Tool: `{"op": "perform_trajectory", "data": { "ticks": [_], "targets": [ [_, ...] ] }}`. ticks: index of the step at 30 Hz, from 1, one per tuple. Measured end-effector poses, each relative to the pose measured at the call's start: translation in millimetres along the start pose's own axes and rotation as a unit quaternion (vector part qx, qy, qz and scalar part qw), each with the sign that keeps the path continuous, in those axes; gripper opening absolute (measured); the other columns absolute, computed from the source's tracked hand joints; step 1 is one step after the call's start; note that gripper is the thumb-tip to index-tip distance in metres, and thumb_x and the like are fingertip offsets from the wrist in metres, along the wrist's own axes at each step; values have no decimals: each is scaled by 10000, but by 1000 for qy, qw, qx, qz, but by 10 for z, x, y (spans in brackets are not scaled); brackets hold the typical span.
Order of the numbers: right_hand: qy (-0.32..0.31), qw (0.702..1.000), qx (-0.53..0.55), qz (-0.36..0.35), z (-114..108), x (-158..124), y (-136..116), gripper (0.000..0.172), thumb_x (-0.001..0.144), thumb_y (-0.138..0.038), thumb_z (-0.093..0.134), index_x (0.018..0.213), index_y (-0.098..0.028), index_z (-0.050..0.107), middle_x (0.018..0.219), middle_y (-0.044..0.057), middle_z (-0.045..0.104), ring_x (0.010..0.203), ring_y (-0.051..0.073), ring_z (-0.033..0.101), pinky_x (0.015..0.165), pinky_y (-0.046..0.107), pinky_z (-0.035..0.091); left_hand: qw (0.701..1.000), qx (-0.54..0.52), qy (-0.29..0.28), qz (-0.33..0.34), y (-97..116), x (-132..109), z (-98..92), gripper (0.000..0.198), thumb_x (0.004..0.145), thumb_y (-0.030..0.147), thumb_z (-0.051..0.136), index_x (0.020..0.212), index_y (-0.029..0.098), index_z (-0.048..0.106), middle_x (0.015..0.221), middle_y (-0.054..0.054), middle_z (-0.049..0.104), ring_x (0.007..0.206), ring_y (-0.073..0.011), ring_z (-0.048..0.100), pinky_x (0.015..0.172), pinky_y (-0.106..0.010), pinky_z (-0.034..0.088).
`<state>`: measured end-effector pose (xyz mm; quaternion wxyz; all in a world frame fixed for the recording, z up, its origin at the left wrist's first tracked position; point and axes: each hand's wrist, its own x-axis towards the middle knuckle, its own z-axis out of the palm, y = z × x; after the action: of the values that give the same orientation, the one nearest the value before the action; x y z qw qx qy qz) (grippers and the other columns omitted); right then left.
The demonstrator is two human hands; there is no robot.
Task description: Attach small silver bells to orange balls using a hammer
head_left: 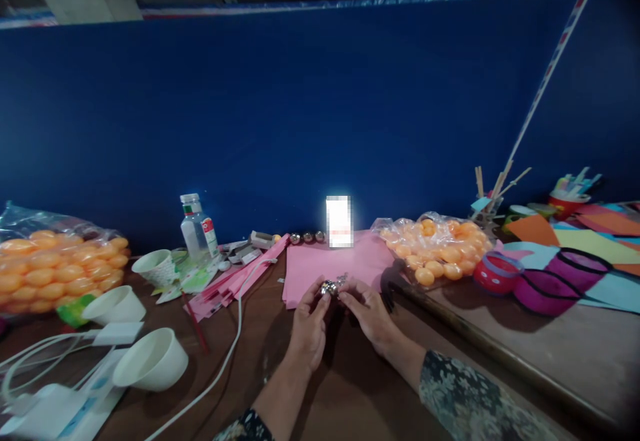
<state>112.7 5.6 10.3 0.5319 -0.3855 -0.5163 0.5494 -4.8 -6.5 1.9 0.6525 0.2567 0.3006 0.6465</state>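
Note:
A small shiny silver ball [329, 288] is held between the thumb and fingers of my left hand [311, 328], over the front of the pink paper sheets. Close on its right, my right hand [369, 313] pinches a small silvery piece [342, 279], too small to make out clearly. The two hands nearly meet at these pieces. Behind them, on the back edge of the pink paper [310, 261], stand several larger silver balls [307, 237] in a row, left of a bright blurred rectangle [339, 222].
Bags of orange balls lie at left [60, 271] and right [435, 248]. White cups [151, 359], a power strip [95, 394] and a white cable [239, 321] are at left, with a plastic bottle [197, 231] behind. Purple mesh cups [547, 291] and coloured paper [617, 288] lie right.

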Motion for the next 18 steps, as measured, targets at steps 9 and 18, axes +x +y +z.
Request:
{"op": "perform_trajectory", "data": {
  "ticks": [9,18],
  "targets": [
    [-5,1000,-18,-10,-14,-8,16,113,741,-282,585,756,-175,550,635,-36,513,547,87,434,501,199,348,1000,-13,16,-13,17,-5,25,419,678,119,658,1076,179,540,962,-50,659,896,-153,613,887,-304,429],
    [-15,999,-31,-10,-11,-6,5,139,743,-295,586,757,-157,568,631,-27,524,547,88,424,508,203,332,999,-34,24,-20,8,-9,13,390,689,124,651,1063,178,556,978,-54,657,902,-159,614,902,-321,431]
  ]
}}
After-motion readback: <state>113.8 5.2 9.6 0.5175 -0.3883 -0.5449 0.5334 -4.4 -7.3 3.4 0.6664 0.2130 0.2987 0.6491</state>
